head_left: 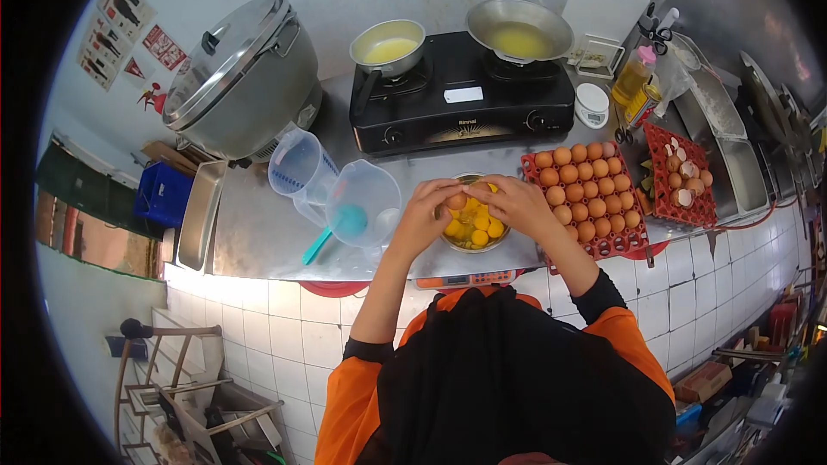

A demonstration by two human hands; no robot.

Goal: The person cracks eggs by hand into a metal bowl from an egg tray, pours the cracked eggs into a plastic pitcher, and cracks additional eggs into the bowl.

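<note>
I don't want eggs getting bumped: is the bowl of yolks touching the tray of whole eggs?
Apart. The head view shows a strip of bare steel counter between the bowl and the red egg tray.

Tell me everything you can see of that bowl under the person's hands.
The bowl is round, with a shiny, metal-looking rim. It stands upright near the front edge of the counter, between the nearer clear jug and the egg tray. Yellow yolks and egg white cover its visible inside. The left hand, holding a brown egg, and the right hand hide parts of it; whether they touch it is unclear.
</note>
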